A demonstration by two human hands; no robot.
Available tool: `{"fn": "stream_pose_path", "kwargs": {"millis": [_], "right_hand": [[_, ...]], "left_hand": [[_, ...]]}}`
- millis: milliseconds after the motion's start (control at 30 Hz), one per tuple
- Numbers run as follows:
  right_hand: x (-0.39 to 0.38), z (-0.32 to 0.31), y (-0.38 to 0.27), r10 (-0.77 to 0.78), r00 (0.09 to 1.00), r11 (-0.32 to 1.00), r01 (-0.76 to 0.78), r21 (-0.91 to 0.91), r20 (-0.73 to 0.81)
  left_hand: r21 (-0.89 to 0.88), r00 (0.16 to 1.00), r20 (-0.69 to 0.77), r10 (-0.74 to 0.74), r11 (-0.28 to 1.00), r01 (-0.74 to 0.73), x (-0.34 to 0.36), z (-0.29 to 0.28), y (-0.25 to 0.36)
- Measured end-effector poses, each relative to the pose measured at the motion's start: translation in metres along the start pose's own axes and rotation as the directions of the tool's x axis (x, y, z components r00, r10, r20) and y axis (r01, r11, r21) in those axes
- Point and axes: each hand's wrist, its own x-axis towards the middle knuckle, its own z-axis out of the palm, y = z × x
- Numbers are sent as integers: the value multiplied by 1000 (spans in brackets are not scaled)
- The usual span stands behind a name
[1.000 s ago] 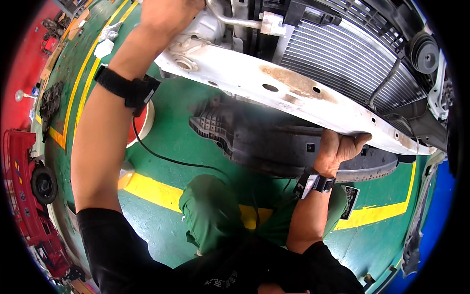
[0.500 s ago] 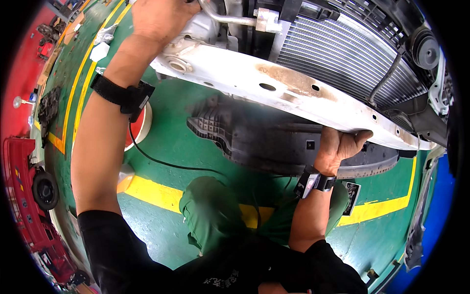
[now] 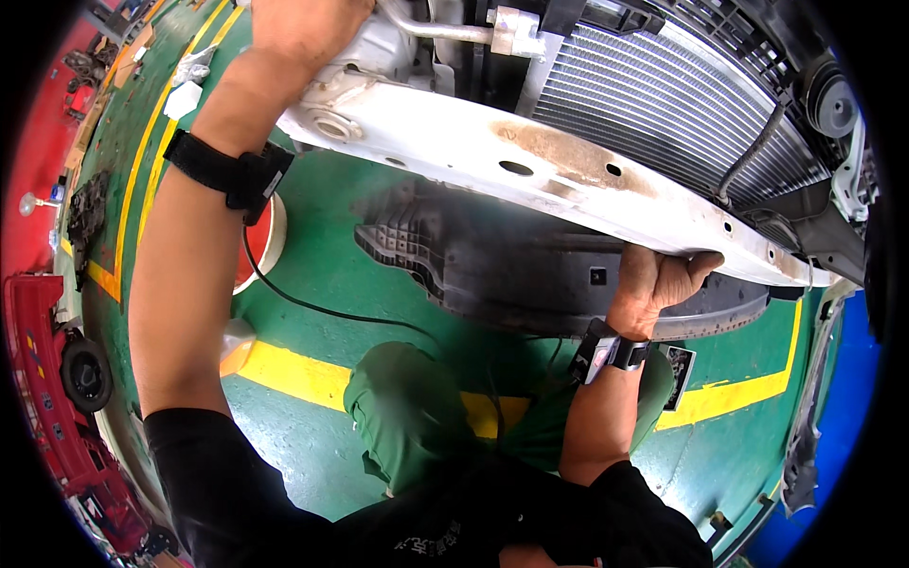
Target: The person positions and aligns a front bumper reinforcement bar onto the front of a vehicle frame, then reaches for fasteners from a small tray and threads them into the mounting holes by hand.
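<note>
At the top, my left hand [image 3: 308,28] reaches to the car's front beside a curved metal pipe [image 3: 436,30] with a fitting; its fingers are hidden. The white metal crossbeam [image 3: 454,151], stained brown in places, runs diagonally in front of the finned radiator [image 3: 630,114]. My right hand [image 3: 653,284] grips the beam's underside toward the right, fingers tucked beneath it and thumb out to the side. Below the beam lies a black plastic tray [image 3: 502,275]. Both wrists wear black straps with devices.
Green floor [image 3: 303,293] has yellow lines. A white bucket [image 3: 275,241] with red inside stands behind my left forearm, near a black cable [image 3: 336,317]. At the left are a red body panel [image 3: 38,369], a wheel [image 3: 85,374] and loose parts [image 3: 90,213]. My green-trousered knees are bent below.
My left hand and the beam's left end appear slightly further left than a second ago. My right hand keeps its grip at nearly the same spot.
</note>
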Motion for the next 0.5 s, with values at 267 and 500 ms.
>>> {"fn": "stream_pose_path", "kwargs": {"millis": [267, 500], "right_hand": [[3, -1, -1, -18, 1000, 1000, 18, -22, 8], [1, -1, -3, -8, 1000, 1000, 7, -18, -28]], "left_hand": [[-7, 991, -110, 70, 997, -71, 0, 8, -1], [-69, 994, -95, 52, 996, -58, -2, 12, -5]]}}
